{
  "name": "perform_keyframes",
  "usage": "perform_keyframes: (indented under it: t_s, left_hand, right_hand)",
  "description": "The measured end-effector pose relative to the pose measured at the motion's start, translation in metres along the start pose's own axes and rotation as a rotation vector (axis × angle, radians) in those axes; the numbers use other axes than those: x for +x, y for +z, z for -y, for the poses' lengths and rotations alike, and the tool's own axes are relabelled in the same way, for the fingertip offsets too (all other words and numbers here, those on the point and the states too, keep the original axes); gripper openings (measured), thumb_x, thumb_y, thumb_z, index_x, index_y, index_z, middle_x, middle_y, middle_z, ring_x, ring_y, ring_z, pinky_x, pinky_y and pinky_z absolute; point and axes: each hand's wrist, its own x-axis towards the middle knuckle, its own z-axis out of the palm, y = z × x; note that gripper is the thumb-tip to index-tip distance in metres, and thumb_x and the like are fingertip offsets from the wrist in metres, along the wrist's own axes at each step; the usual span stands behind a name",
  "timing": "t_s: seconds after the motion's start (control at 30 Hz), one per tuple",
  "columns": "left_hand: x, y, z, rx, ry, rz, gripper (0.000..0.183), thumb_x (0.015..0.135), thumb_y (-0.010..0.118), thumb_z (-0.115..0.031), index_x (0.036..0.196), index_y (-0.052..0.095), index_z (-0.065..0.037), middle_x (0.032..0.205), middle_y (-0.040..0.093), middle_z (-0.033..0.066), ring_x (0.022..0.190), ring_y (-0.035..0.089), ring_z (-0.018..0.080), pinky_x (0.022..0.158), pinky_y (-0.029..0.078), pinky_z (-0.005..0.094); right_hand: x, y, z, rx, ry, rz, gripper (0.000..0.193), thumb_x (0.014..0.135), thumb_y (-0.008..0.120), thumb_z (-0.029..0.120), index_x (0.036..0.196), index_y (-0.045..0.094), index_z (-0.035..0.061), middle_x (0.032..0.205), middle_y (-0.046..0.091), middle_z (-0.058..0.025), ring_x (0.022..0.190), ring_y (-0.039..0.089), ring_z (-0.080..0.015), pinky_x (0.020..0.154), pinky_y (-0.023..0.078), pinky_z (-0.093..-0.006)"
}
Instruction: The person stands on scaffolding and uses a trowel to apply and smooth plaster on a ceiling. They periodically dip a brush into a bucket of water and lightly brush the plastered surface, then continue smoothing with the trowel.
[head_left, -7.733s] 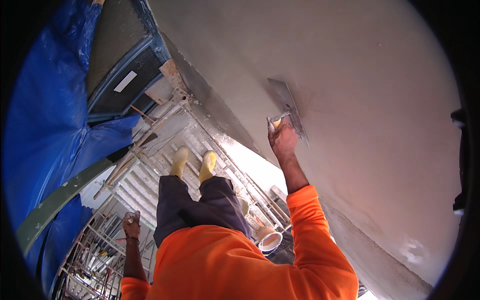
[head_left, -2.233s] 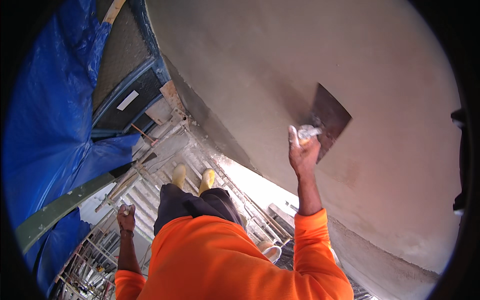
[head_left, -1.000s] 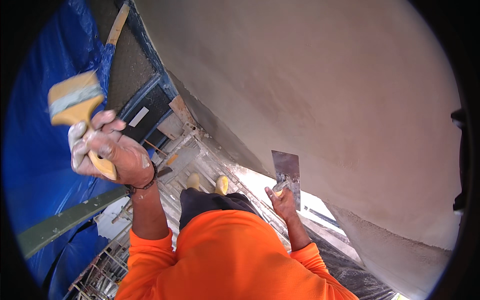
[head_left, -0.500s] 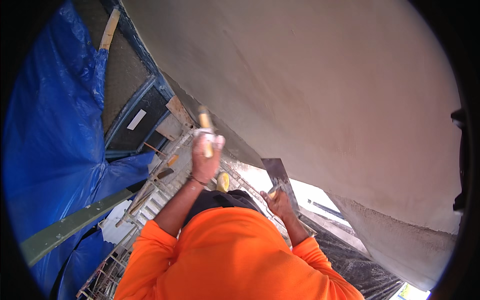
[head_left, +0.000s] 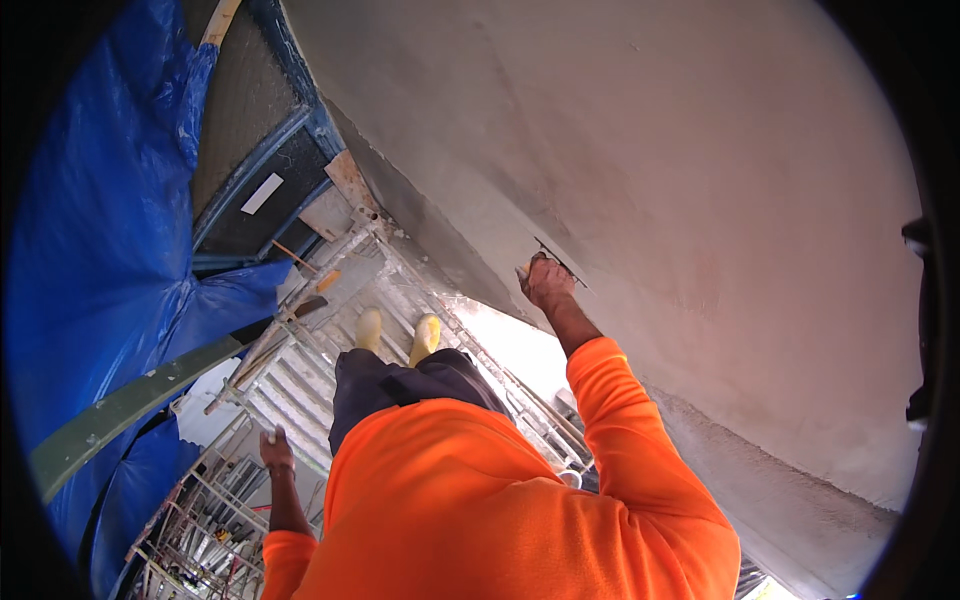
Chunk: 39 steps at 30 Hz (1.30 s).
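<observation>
My right hand [head_left: 549,282] reaches up and is closed round the handle of a plastering trowel [head_left: 571,268]. The trowel's thin blade lies nearly edge-on to me, against the smooth, damp-looking plastered wall [head_left: 700,190]. A bit of pale handle shows beside the fingers. Down at the lower left, away from the wall, hangs my left hand [head_left: 277,452], its fingers curled. Something small and whitish shows at its fingertips, too small to name; the rest of its grip is hidden.
My yellow boots [head_left: 425,338] stand on a slatted metal scaffold platform [head_left: 310,375]. A green rail [head_left: 130,408] and blue tarpaulin [head_left: 100,270] are on the left. A rougher plaster band [head_left: 770,445] runs along the wall's lower edge. Scaffold tubes [head_left: 215,500] show below left.
My right hand has raised the trowel from beside my waist to the wall. My left hand, which held a wooden-handled tool in front of me, has swung down to the lower left.
</observation>
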Motion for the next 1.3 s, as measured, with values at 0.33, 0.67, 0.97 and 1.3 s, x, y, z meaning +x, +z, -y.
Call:
perform_keyframes:
  t_s: [0.33,0.67,0.97,1.3]
  left_hand:
    - [-0.016,0.042,0.034,-0.382,-0.275,0.131,0.038,0.098,0.068,-0.033,0.104,0.057,0.003,0.089,0.061,0.0136,0.079,0.052,0.0219,0.074,0.049,0.0417]
    - [0.075,0.020,-0.079,-0.663,0.101,0.224,0.023,0.100,0.068,-0.024,0.094,0.051,-0.009,0.073,0.047,-0.0031,0.061,0.043,0.0076,0.048,0.037,0.0268]
    - [0.067,-0.012,-0.012,-0.387,-0.059,0.032,0.035,0.100,0.067,-0.034,0.094,0.049,-0.004,0.082,0.053,0.0057,0.075,0.045,0.0159,0.062,0.046,0.0384]
    - [0.011,-0.065,-0.008,-0.627,0.002,0.132,0.022,0.100,0.066,-0.013,0.087,0.050,-0.009,0.082,0.054,-0.0003,0.075,0.051,0.0097,0.064,0.048,0.0297]
  right_hand:
    - [-0.010,-0.086,0.033,-0.028,-0.081,-0.303,0.055,0.096,0.059,0.055,0.110,0.063,0.0016,0.108,0.070,-0.0254,0.105,0.068,-0.0433,0.092,0.055,-0.0519]
    - [-0.061,-0.176,0.053,0.138,-0.115,-0.640,0.056,0.093,0.066,0.053,0.096,0.065,-0.0028,0.084,0.070,-0.0278,0.083,0.070,-0.0466,0.074,0.056,-0.0533]
    - [-0.082,-0.139,0.033,0.737,-0.318,-0.736,0.040,0.092,0.073,0.035,0.079,0.064,-0.0012,0.070,0.068,-0.0190,0.062,0.066,-0.0333,0.062,0.053,-0.0415]
    - [0.085,-0.071,0.140,0.851,-0.371,-0.803,0.033,0.089,0.076,0.031,0.084,0.063,0.0004,0.075,0.068,-0.0156,0.064,0.064,-0.0311,0.065,0.052,-0.0392]
